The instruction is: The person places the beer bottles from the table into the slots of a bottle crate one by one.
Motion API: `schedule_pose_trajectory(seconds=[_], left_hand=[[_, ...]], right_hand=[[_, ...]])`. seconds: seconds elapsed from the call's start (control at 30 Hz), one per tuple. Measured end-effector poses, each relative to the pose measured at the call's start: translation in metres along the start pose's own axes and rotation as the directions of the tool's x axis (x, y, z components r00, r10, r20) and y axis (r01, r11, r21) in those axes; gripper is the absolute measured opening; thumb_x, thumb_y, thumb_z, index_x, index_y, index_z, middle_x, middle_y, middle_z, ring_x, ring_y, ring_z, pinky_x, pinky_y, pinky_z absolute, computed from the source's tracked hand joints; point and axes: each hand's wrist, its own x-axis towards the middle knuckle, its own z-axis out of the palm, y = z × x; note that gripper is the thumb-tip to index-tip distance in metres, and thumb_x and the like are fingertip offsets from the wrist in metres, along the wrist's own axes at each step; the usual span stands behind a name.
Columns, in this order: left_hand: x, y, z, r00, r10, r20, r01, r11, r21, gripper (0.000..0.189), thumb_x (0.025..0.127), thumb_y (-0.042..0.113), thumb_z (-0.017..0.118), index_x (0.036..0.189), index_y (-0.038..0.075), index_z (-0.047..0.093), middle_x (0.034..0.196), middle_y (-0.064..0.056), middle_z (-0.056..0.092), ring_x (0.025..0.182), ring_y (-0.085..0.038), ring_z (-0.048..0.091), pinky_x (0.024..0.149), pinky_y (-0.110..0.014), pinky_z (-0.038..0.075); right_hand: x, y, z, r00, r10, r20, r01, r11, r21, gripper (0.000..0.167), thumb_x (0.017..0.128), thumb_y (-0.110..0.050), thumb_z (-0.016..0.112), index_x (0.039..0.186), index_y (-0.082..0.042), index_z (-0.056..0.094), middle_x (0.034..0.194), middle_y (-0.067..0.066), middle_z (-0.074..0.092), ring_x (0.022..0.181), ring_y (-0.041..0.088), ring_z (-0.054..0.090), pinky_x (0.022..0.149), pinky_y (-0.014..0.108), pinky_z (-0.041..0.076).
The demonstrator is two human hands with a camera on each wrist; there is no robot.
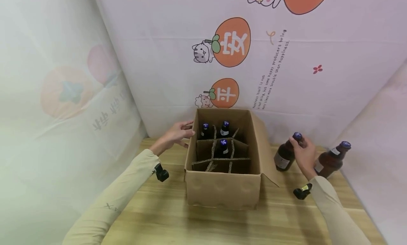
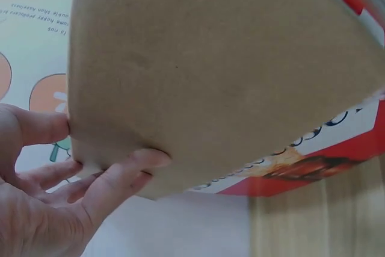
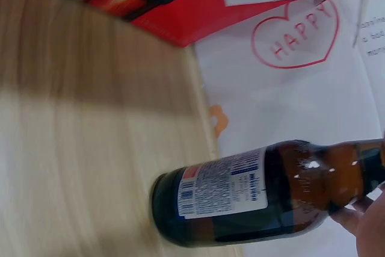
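An open cardboard box (image 1: pixel 223 190) with crossed cardboard dividers (image 1: pixel 221 161) stands in the middle of the head view. Three dark beer bottles with blue caps sit inside: one back left (image 1: pixel 205 132), one back middle (image 1: pixel 225 129), one in the middle cell (image 1: pixel 223 149). My left hand (image 1: pixel 176 132) touches the box's left side, its fairly straight fingers against the brown flap (image 2: pixel 198 58). To the right of the box, my right hand (image 1: pixel 304 153) grips a brown beer bottle (image 1: pixel 284 156) by its neck. The right wrist view shows this bottle's white back label (image 3: pixel 222 188).
Another brown beer bottle (image 1: pixel 334 160) stands right of my right hand, near the right-hand wall. A side flap (image 1: pixel 264 149) sticks out from the box's right side. The wooden table (image 1: pixel 152 216) meets a printed cloth backdrop (image 1: pixel 165 61) behind the box.
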Motion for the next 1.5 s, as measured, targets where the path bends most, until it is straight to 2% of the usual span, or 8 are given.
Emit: schedule_pose_trajectory(seconds=[0.27, 0.47, 0.67, 0.83, 0.93, 1.07, 1.33, 1.5], left_hand=[[0.004, -0.005, 0.003, 1.000, -0.012, 0.012, 0.013, 0.998, -0.068, 0.070, 0.106, 0.010, 0.058, 0.167, 0.013, 0.024, 0.170, -0.018, 0.030, 0.142, -0.046, 0.047, 0.093, -0.048, 0.064], [0.003, -0.006, 0.001, 1.000, -0.018, 0.002, 0.018, 0.996, -0.082, 0.071, 0.105, 0.011, 0.058, 0.167, 0.013, 0.024, 0.169, -0.020, 0.031, 0.143, -0.046, 0.047, 0.096, -0.050, 0.063], [0.002, -0.008, -0.001, 1.000, -0.014, 0.002, 0.014, 0.997, -0.082, 0.071, 0.105, 0.011, 0.058, 0.167, 0.013, 0.024, 0.168, -0.022, 0.032, 0.143, -0.046, 0.047, 0.099, -0.052, 0.061], [0.001, -0.008, -0.002, 1.000, -0.008, 0.001, 0.008, 0.997, -0.079, 0.070, 0.106, 0.012, 0.058, 0.167, 0.012, 0.024, 0.166, -0.023, 0.035, 0.143, -0.046, 0.047, 0.098, -0.052, 0.062], [0.000, -0.008, -0.001, 1.000, -0.008, 0.008, 0.008, 0.997, -0.079, 0.070, 0.106, 0.013, 0.059, 0.167, 0.013, 0.024, 0.165, -0.024, 0.036, 0.143, -0.046, 0.047, 0.097, -0.050, 0.063], [0.000, -0.009, 0.000, 1.000, -0.011, 0.012, 0.012, 0.996, -0.084, 0.071, 0.106, 0.013, 0.059, 0.167, 0.014, 0.024, 0.164, -0.024, 0.037, 0.143, -0.047, 0.047, 0.098, -0.050, 0.062], [-0.001, -0.009, -0.002, 1.000, -0.002, 0.010, 0.003, 0.996, -0.090, 0.071, 0.105, 0.013, 0.059, 0.168, 0.015, 0.024, 0.165, -0.024, 0.036, 0.143, -0.046, 0.047, 0.099, -0.051, 0.062], [0.000, -0.010, 0.000, 1.000, 0.000, 0.021, 0.002, 0.995, -0.100, 0.071, 0.106, 0.013, 0.058, 0.168, 0.014, 0.023, 0.168, -0.022, 0.033, 0.145, -0.048, 0.044, 0.101, -0.054, 0.060]], right_hand=[[0.004, -0.006, -0.008, 0.999, 0.029, 0.037, -0.029, 1.000, -0.010, 0.044, 0.098, -0.029, 0.075, 0.133, -0.004, 0.070, 0.114, -0.005, 0.076, 0.085, -0.020, 0.057, 0.077, 0.000, 0.049], [0.011, -0.003, -0.012, 0.994, 0.108, 0.024, -0.110, 0.987, 0.114, 0.047, 0.096, -0.027, 0.078, 0.134, -0.001, 0.070, 0.084, -0.034, 0.067, 0.079, -0.018, 0.060, 0.070, 0.001, 0.049], [0.014, -0.008, -0.019, 0.979, 0.201, 0.017, -0.201, 0.966, 0.162, 0.046, 0.094, -0.026, 0.079, 0.133, -0.003, 0.071, 0.074, -0.038, 0.064, 0.077, -0.019, 0.061, 0.070, 0.000, 0.049], [0.012, -0.008, -0.021, 0.982, 0.186, 0.009, -0.186, 0.975, 0.118, 0.036, 0.094, -0.029, 0.080, 0.122, -0.007, 0.077, 0.070, -0.038, 0.063, 0.073, -0.016, 0.061, 0.065, 0.002, 0.049], [0.013, -0.010, -0.024, 0.986, 0.165, -0.008, -0.164, 0.985, 0.059, 0.023, 0.094, -0.029, 0.079, 0.108, -0.011, 0.078, 0.062, -0.033, 0.062, 0.060, -0.013, 0.055, 0.058, 0.005, 0.045], [0.018, -0.019, -0.028, 0.991, 0.135, -0.016, -0.135, 0.991, 0.001, 0.020, 0.094, -0.030, 0.079, 0.102, -0.012, 0.077, 0.057, -0.032, 0.060, 0.053, -0.011, 0.051, 0.054, 0.006, 0.042], [0.028, -0.057, -0.040, 0.988, 0.136, 0.078, -0.144, 0.983, 0.115, 0.035, 0.095, -0.027, 0.079, 0.123, -0.008, 0.073, 0.070, -0.036, 0.066, 0.063, -0.012, 0.065, 0.058, 0.007, 0.055], [0.028, -0.081, -0.052, 0.981, 0.097, 0.168, -0.134, 0.965, 0.225, 0.020, 0.095, -0.019, 0.078, 0.114, -0.016, 0.075, 0.078, -0.031, 0.071, 0.071, -0.010, 0.070, 0.062, 0.011, 0.059]])
